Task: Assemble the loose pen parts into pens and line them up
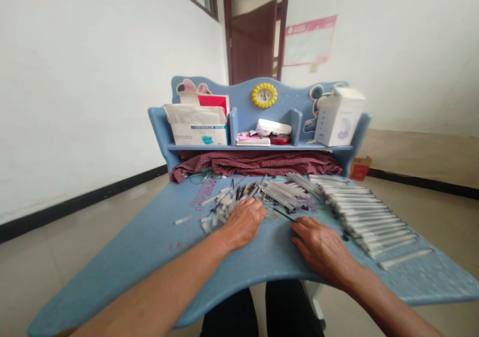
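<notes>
My right hand (318, 238) is closed on a thin dark rod (284, 215) that looks like a pen refill, its far end pointing up and left. My left hand (245, 222) is curled at the near edge of a pile of small pen parts; its fingertips are hidden, so I cannot see what they hold. The pile has whitish translucent caps (227, 205) and darker small pieces. Just beyond my hands lies a bundle of clear pen barrels (280, 193). To the right of my right hand, pens (368, 212) lie side by side in a long row.
The blue desk (149, 237) has a curved front edge. At its back, a checked cloth (258, 163) lies bunched under a shelf holding a mask box (200, 132), a red round tin (280, 140) and a white box (339, 120). One loose cap (182, 221) lies left of the pile.
</notes>
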### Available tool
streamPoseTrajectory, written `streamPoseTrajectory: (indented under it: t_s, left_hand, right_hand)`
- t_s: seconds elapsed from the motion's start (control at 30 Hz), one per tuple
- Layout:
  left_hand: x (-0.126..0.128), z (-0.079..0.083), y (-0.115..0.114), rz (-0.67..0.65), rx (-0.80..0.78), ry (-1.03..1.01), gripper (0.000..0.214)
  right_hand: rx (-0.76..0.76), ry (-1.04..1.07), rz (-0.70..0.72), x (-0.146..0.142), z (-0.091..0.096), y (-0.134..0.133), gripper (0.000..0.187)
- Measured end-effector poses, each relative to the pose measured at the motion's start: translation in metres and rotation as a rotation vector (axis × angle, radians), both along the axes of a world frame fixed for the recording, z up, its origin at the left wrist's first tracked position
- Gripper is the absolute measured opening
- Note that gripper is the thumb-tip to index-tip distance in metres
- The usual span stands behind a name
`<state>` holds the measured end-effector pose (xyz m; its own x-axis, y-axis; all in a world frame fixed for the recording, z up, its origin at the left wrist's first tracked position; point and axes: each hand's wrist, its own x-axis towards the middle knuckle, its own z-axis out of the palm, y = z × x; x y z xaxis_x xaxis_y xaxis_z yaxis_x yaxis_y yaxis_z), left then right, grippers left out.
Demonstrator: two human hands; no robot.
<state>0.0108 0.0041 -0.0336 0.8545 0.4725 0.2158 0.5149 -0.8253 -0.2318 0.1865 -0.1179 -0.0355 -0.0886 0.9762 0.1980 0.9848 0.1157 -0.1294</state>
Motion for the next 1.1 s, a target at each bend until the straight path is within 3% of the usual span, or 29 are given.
streamPoseTrajectory:
  t_s: [0.33, 0.7, 1.1]
  left_hand:
    - [-0.001, -0.001, 0.0, -0.062, 0.02, -0.036, 0.015]
    - [0.0, -0.002, 0.002, -0.093, 0.005, -0.153, 0.014]
    - [0.002, 0.001, -0.004, -0.053, -0.009, -0.131, 0.014]
  right_hand:
    - [0.031, 0.004, -0.015, 0.001, -0.001, -0.009, 0.019]
    - [0.167, -0.129, -0.226, 0.025, -0.019, -0.045, 0.02]
    - [0.089, 0.043, -0.155, 0.038, -0.019, -0.029, 0.023]
